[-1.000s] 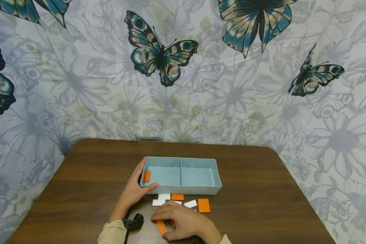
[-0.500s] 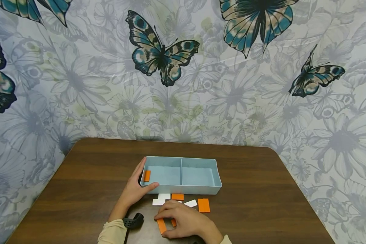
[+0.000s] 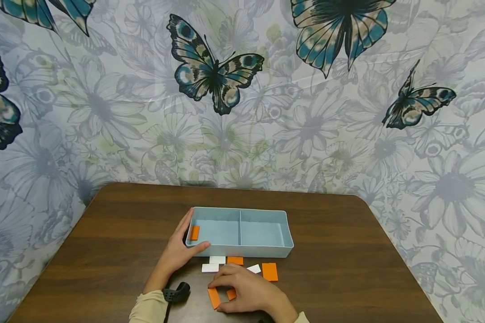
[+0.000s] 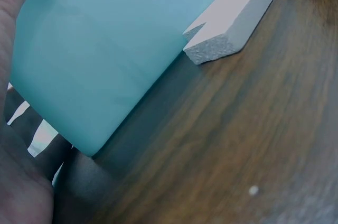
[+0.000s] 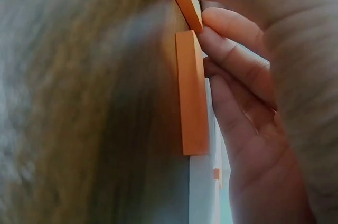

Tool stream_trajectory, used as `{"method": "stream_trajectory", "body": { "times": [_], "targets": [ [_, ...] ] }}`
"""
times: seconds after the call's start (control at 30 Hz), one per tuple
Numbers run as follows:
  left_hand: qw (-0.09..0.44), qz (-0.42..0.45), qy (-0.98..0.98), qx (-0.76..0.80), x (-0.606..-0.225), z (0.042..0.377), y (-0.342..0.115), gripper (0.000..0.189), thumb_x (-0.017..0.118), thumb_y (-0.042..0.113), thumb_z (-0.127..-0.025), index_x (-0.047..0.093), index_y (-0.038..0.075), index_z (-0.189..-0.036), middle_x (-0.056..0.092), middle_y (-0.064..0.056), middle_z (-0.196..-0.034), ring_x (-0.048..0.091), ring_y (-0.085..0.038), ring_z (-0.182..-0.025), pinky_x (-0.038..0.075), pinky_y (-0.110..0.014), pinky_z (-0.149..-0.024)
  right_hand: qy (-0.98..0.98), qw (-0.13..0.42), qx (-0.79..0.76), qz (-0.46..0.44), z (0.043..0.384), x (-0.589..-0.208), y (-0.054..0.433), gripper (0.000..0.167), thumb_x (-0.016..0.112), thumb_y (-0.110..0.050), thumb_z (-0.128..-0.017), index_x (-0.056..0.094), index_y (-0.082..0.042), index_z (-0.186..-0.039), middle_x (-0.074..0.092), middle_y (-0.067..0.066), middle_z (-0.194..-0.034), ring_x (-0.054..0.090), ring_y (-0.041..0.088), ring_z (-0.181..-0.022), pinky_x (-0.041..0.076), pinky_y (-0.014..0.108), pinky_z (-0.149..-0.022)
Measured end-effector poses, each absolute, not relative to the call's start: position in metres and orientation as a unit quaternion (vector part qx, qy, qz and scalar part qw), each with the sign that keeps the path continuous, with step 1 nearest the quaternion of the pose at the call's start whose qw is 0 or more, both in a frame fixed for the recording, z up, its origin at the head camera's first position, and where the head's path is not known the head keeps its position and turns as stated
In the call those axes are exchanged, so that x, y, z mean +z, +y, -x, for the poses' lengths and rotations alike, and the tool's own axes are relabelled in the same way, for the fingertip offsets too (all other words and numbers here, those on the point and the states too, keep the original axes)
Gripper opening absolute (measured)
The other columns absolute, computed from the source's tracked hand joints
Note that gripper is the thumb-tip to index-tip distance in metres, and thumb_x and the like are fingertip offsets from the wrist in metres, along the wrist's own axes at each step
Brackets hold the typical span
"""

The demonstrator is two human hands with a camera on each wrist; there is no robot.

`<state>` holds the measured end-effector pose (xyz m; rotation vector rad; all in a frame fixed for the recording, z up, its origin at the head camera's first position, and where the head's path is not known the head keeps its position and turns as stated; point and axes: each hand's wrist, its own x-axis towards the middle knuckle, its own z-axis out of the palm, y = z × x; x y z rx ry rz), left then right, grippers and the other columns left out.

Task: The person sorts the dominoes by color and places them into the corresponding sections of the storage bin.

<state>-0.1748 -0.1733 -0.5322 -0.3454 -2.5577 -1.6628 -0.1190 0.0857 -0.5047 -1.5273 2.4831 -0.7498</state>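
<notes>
My left hand (image 3: 177, 252) grips the near left corner of a light blue two-compartment box (image 3: 246, 251), thumb on the front rim, fingers along the left end. An orange block (image 3: 195, 233) lies in the box's left compartment, against its left wall. In front of the box, my right hand (image 3: 252, 287) pinches an orange foam block (image 3: 213, 298) between thumb and fingertips, low over the table. A second orange block (image 3: 231, 294) lies partly under that hand; the right wrist view shows this orange block (image 5: 191, 97) close beside the held one.
Along the box's front lie white blocks (image 3: 210, 268) and an orange block (image 3: 235, 260). A square orange block (image 3: 270, 272) lies to the right, beside another white block (image 3: 253, 268). The brown wooden table (image 3: 339, 269) meets a butterfly-patterned cloth (image 3: 315, 148) behind.
My right hand has shifted slightly to the right, its fingertips drawing in on the orange foam block. More of the second orange block shows. My left hand and the box stay put.
</notes>
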Motion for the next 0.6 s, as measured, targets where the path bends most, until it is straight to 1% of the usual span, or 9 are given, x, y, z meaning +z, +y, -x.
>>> {"method": "stream_trajectory", "body": {
  "times": [0.33, 0.6],
  "targets": [
    [0.037, 0.108, -0.836, -0.536, -0.532, 0.1744, -0.1731, 0.108, 0.085, 0.041, -0.085, 0.012, 0.045, -0.164, 0.013, -0.004, -0.174, 0.019, -0.04, -0.157, 0.026, -0.077, -0.113, 0.836, 0.066, -0.22, 0.498, 0.1162, -0.5014, 0.0827, 0.036, 0.074, -0.036, -0.095, 0.071, -0.024, -0.129, 0.062, -0.013, -0.121, 0.053, -0.002, -0.106, 0.043, 0.009, -0.094],
    [0.038, 0.111, -0.834, -0.538, -0.5319, 0.174, -0.1734, 0.108, 0.085, 0.04, -0.085, 0.012, 0.043, -0.164, 0.013, -0.004, -0.174, 0.019, -0.04, -0.157, 0.027, -0.077, -0.113, 0.83, 0.055, -0.231, 0.505, 0.1158, -0.5005, 0.0823, 0.036, 0.074, -0.035, -0.094, 0.072, -0.022, -0.128, 0.063, -0.012, -0.122, 0.054, -0.002, -0.107, 0.042, 0.008, -0.094]
  ]
}}
